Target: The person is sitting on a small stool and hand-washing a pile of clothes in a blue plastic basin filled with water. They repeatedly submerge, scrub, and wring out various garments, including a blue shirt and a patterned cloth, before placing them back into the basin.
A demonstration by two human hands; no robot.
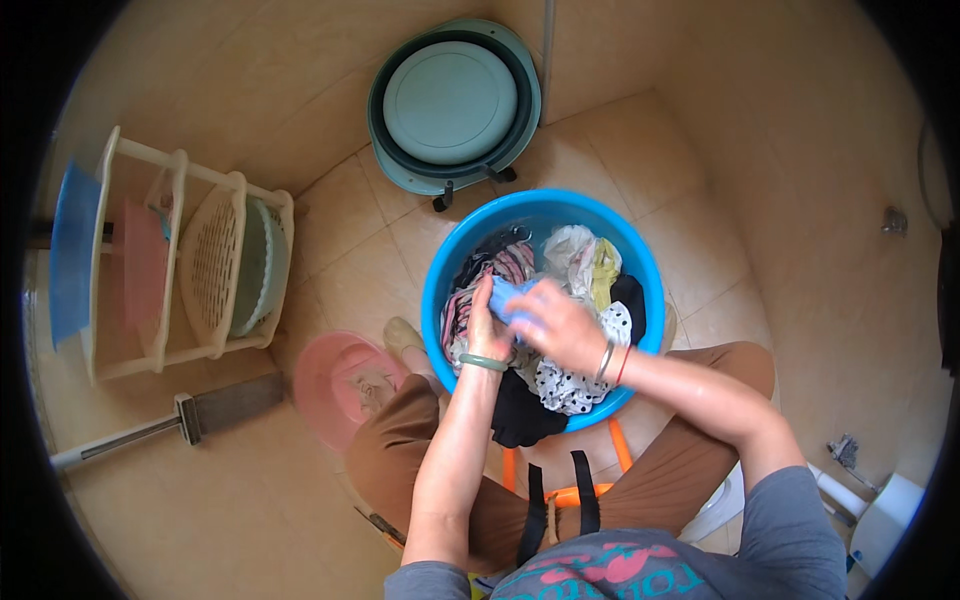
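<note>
A light-blue cloth is bunched between my two hands above the laundry. My left hand, with a green bangle at its wrist, grips it from the left. From the right, my right hand, blurred by motion, closes on the same cloth. Below them a round blue basin holds wet laundry: a pink striped garment, a white piece, a yellow piece, a white polka-dot garment and black clothing, which partly hangs over the near rim.
My knees flank the basin. A pink basin with something pale inside stands at left, beside a long-handled floor tool. A cream rack holds several basins along the left wall. A folded green tub leans against the far wall.
</note>
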